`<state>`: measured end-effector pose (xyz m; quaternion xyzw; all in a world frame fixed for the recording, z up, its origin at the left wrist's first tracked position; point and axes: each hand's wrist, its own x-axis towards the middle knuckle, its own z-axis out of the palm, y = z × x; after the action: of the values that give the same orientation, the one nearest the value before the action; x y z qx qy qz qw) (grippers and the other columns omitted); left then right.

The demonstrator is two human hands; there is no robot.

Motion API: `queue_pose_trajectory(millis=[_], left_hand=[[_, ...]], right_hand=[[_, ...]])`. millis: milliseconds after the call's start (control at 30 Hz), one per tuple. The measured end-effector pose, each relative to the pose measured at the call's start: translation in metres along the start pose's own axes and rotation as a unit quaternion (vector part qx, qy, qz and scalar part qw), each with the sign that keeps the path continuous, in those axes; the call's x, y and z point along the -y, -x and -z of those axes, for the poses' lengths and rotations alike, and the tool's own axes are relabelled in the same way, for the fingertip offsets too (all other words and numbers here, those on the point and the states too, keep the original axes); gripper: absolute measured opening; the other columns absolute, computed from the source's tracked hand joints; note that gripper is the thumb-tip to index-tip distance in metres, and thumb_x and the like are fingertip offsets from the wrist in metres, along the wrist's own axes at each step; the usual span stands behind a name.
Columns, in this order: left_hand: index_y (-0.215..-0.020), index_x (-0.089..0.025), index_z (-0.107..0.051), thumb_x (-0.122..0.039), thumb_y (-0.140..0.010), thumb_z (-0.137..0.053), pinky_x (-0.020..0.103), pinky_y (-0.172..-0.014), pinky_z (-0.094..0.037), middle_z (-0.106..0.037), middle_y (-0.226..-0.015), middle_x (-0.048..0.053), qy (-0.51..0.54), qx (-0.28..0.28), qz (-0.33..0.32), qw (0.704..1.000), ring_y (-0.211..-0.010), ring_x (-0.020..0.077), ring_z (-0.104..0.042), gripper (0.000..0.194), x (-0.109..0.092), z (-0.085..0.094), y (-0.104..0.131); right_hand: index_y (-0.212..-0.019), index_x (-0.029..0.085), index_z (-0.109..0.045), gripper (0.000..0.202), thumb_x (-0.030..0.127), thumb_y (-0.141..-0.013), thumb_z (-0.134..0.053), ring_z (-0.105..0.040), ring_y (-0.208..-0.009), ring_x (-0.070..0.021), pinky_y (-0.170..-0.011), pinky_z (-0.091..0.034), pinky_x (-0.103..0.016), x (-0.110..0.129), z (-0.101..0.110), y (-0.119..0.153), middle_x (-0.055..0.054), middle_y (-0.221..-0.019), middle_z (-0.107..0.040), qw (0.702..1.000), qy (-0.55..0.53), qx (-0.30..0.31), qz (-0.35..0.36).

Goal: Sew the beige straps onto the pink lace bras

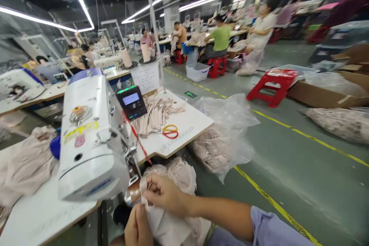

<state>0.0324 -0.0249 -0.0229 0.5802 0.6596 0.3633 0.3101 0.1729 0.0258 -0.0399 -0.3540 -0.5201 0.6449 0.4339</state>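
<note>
The person's two hands are at the lower middle, in front of the sewing machine (90,134). The right hand (170,196) holds a small strip of pale pink cloth (143,188) between the thumb and the bent fingers, so its grip is closed on this cloth. The left hand (138,225) is lower and is partly cut by the bottom edge; its thumb and finger come together at the lower end of the strip, and they seem to pinch it, but I cannot tell this with certainty. The strip is just beside the shiny metal arm (134,192) of the machine, above a larger heap of pale cloth (175,225), which lies below the hands.

On the white table (190,127), behind the hands, there are scissors (170,132) with yellow and red handles. Near them lies a pile of cloth pieces (152,117), next to a small control panel (133,102) with a lit screen. A red cord (141,147) hangs over the table edge. To the right of the table, a clear plastic bag (221,142) with pale cloth inside stands on the floor (291,161). Farther away is a red stool (272,84).
</note>
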Motion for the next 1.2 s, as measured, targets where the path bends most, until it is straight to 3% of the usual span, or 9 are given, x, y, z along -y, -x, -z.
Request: queue_pose_trajectory(millis=[133, 233, 400, 567, 933, 1200], left_hand=[[-0.071, -0.022, -0.058, -0.047, -0.099, -0.042, 0.026, -0.057, -0.044, -0.06, -0.064, 0.0, 0.005, -0.047, -0.005, 0.999, -0.062, 0.017, -0.056, 0.041, 0.003, 0.001, 0.007], [-0.104, -0.022, -0.067, -0.039, -0.095, -0.055, 0.025, -0.064, -0.044, -0.067, -0.074, 0.0, -0.026, -0.071, -0.023, 0.997, -0.066, 0.0165, -0.06, 0.023, 0.016, 0.004, 0.006], [-0.11, -0.026, -0.075, -0.036, -0.097, -0.053, 0.027, -0.067, -0.041, -0.075, -0.085, 0.005, -0.134, -0.03, -0.086, 0.987, -0.069, 0.0184, -0.063, 0.028, 0.035, 0.008, 0.003], [-0.119, -0.026, -0.075, -0.04, -0.1, -0.045, 0.028, -0.061, -0.032, -0.074, -0.073, 0.006, -0.255, -0.021, -0.101, 0.961, -0.064, 0.0197, -0.059, 0.038, 0.037, 0.014, -0.007], [-0.116, -0.025, -0.075, -0.036, -0.102, -0.044, 0.028, -0.054, -0.026, -0.073, -0.067, 0.004, -0.32, -0.046, -0.147, 0.935, -0.056, 0.0171, -0.057, 0.036, 0.035, 0.017, -0.015], [-0.109, -0.024, -0.076, -0.034, -0.102, -0.043, 0.027, -0.05, -0.024, -0.072, -0.062, 0.0, -0.328, -0.072, -0.175, 0.926, -0.051, 0.0129, -0.057, 0.036, 0.032, 0.017, -0.016]], right_hand=[[-0.101, 0.019, -0.059, 0.02, 0.036, -0.091, -0.058, -0.063, -0.074, -0.0128, -0.069, -0.048, -0.025, 0.008, 0.006, -0.005, -0.001, -0.083, -0.067, 0.993, 0.112, -0.013, 0.033], [-0.1, 0.019, -0.056, 0.023, 0.04, -0.09, -0.06, -0.061, -0.065, -0.0128, -0.067, -0.045, -0.025, 0.001, 0.016, -0.02, 0.003, -0.069, -0.064, 0.979, 0.199, -0.039, 0.014], [-0.093, 0.021, -0.054, 0.02, 0.039, -0.087, -0.059, -0.053, -0.056, -0.0121, -0.059, -0.038, -0.025, -0.002, 0.025, -0.042, 0.008, -0.055, -0.051, 0.97, 0.243, -0.027, 0.005], [-0.092, 0.02, -0.057, 0.014, 0.034, -0.087, -0.057, -0.053, -0.059, -0.0142, -0.065, -0.041, -0.028, 0.006, 0.023, -0.062, 0.005, -0.058, -0.056, 0.946, 0.321, 0.002, 0.046], [-0.091, 0.02, -0.058, 0.006, 0.025, -0.088, -0.055, -0.06, -0.075, -0.0209, -0.076, -0.048, -0.034, 0.012, 0.019, -0.075, 0.001, -0.063, -0.055, 0.927, 0.368, 0.007, 0.072], [-0.086, 0.021, -0.055, 0.008, 0.029, -0.085, -0.056, -0.053, -0.061, -0.0175, -0.068, -0.043, -0.032, 0.013, 0.02, -0.079, 0.005, -0.055, -0.051, 0.937, 0.342, 0.015, 0.064]])
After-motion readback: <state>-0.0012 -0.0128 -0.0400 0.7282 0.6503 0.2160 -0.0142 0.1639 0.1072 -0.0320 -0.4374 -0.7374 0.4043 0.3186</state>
